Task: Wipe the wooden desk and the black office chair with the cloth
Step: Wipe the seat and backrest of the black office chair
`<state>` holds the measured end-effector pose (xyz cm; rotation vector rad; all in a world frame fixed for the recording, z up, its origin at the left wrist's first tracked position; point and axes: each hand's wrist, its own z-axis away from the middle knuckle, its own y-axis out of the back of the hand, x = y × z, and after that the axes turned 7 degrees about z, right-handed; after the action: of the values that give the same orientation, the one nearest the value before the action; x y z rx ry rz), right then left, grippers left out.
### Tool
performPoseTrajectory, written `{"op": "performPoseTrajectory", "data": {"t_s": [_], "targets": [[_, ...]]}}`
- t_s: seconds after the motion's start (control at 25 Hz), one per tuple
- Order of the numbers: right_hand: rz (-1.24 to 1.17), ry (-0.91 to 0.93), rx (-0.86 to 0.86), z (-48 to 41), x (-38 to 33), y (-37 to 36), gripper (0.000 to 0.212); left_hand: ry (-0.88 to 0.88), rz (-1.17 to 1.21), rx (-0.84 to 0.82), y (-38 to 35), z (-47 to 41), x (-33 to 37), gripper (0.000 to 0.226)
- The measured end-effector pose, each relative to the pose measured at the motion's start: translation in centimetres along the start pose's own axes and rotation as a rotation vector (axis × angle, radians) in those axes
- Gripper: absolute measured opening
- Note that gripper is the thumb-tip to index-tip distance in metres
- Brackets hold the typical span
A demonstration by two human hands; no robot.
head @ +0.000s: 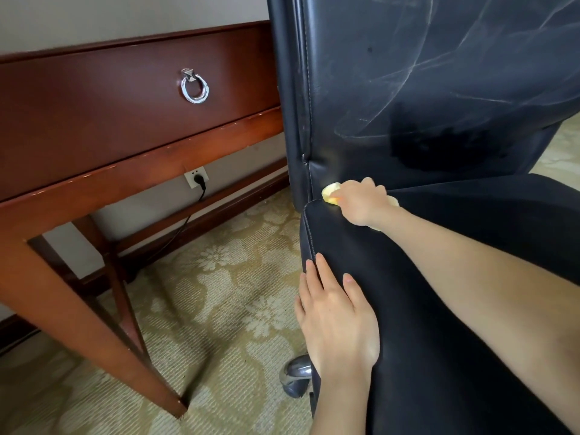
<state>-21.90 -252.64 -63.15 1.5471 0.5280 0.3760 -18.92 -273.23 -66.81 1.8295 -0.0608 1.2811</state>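
Cloth [329, 193] sits under the right hand [361, 202], whose curled fingers press it into the crease between chair [439, 277] seat and back. The left hand [339, 321] lies flat, fingers straight, on the seat's left edge. The desk [94, 120] stands beside.

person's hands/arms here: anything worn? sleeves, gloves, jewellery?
Nothing worn that shows. Left hand and right hand are bare: no gloves, rings or markings. No watch or band at either wrist. Both forearms are bare to the frame edge, with no sleeve in view.
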Motion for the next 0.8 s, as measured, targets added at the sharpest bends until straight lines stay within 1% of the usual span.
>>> {"op": "performPoseTrajectory", "data": {"t_s": [0.08,0.16,0.28,0.36,0.44,0.52,0.64,0.8], "targets": [[0.054,0.107,0.033,1.2,-1.9,0.6,0.041,-0.005,0.003,0.001,0.1,0.0,0.0,0.054],[0.102,0.254,0.088,2.6,-2.7,0.8,0.043,-0.006,0.009,0.002,0.1,-0.3,-0.1,0.054],[0.123,0.524,0.119,5.0,-2.1,0.1,0.044,-0.009,0.016,-0.002,0.2,-0.4,-0.2,0.055],[0.066,0.653,0.100,6.3,-0.5,-0.2,0.041,-0.028,0.006,-0.008,0.4,-0.3,-0.2,0.056],[-0.033,0.673,0.062,7.3,1.5,-0.2,0.039,-0.051,-0.024,-0.013,0.4,-0.4,-0.2,0.057],[-0.060,0.671,0.047,7.9,3.6,-0.1,0.039,-0.065,-0.087,-0.024,0.6,-0.5,-0.2,0.057],[-0.011,0.615,0.060,8.6,7.2,0.0,0.039,-0.093,-0.294,-0.034,0.8,-0.8,-0.2,0.061],[0.092,0.472,0.050,8.8,13.3,0.8,0.041,-0.184,-0.604,-0.090,0.3,-1.4,0.4,0.064]]}}
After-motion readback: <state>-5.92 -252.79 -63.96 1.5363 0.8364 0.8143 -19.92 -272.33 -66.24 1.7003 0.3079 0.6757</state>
